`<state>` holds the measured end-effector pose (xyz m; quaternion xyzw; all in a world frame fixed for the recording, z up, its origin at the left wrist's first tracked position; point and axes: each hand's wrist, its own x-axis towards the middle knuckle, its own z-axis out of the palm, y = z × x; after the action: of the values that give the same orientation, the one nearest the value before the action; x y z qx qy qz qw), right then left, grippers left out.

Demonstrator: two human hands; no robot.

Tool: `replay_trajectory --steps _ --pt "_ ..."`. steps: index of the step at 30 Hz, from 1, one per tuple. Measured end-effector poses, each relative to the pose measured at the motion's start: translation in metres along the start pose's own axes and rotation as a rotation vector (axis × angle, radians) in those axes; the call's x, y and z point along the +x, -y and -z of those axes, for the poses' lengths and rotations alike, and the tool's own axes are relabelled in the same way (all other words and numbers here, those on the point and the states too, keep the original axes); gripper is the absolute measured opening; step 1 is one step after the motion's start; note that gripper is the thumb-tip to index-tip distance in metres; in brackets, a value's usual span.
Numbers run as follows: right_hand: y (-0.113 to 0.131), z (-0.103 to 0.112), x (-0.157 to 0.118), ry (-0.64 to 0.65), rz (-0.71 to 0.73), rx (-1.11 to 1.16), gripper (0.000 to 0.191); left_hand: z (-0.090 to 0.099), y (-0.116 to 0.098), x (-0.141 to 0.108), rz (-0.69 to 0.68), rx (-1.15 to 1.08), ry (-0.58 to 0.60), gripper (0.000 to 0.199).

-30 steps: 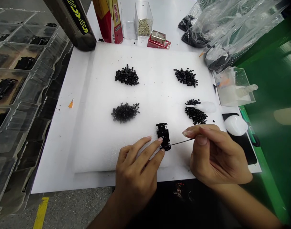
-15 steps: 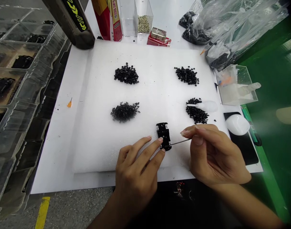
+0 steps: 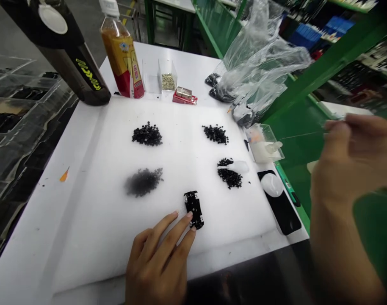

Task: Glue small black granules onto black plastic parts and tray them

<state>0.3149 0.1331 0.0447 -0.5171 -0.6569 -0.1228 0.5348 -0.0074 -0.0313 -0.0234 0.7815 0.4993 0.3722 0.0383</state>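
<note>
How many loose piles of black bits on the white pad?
4: far-left pile, far-right pile, near-left pile, and near-right pile, partly covered by a white dropper. No whole pile looks hidden.

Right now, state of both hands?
Left hand: open, fingertips on the black part.
Right hand: raised, blurred; grip looks closed, apparently on a thin rod.

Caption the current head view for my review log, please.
Left hand steadies a black car-shaped part on white foam; right hand is raised, blurred.
</note>
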Motion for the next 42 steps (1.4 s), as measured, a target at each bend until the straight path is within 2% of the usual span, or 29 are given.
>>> replay_trajectory --steps 3,8,10,12,15,17,21,24,27,32,37,39,42 --pt "-0.015 -0.008 0.015 -0.071 -0.043 -0.099 0.020 -0.001 0.005 -0.003 -0.050 0.037 0.001 0.040" --pt "-0.035 -0.014 0.004 -0.087 -0.039 -0.170 0.022 -0.003 0.008 -0.006 -0.066 0.065 -0.014 0.040" --pt "-0.041 -0.017 0.000 -0.047 -0.023 -0.194 0.019 -0.004 0.009 -0.006 -0.066 0.077 -0.021 0.040" --pt "-0.040 -0.019 0.000 0.000 -0.005 -0.213 0.015 -0.004 0.009 -0.006 -0.063 0.092 -0.024 0.040" --pt "-0.021 -0.022 0.001 0.041 0.011 -0.221 0.016 -0.005 0.009 -0.005 -0.069 0.100 -0.031 0.041" --pt "-0.003 -0.030 0.002 0.191 0.016 -0.166 0.018 -0.005 0.008 -0.006 -0.061 0.093 -0.038 0.041" --pt "0.021 -0.066 0.000 0.651 0.054 -0.009 0.016 -0.005 0.006 -0.007 -0.041 0.090 -0.030 0.042" --pt "0.023 -0.095 -0.004 0.802 0.073 0.011 0.016 -0.005 0.006 -0.007 -0.038 0.080 -0.015 0.044" --pt "0.022 -0.109 -0.004 0.876 0.079 -0.015 0.015 -0.006 0.007 -0.008 -0.041 0.068 -0.025 0.044" --pt "0.025 -0.112 0.000 0.965 0.107 -0.051 0.013 -0.007 0.006 -0.009 -0.032 0.065 -0.038 0.043" --pt "0.031 -0.111 0.004 0.935 0.054 -0.086 0.008 -0.006 0.003 -0.010 -0.008 0.061 -0.049 0.042" --pt "0.042 -0.100 0.005 0.903 0.019 -0.071 0.008 -0.006 0.002 -0.010 0.004 0.058 -0.043 0.042" --pt "0.071 -0.064 -0.001 0.890 -0.024 0.008 0.010 -0.005 0.002 -0.010 0.003 0.049 -0.028 0.042"
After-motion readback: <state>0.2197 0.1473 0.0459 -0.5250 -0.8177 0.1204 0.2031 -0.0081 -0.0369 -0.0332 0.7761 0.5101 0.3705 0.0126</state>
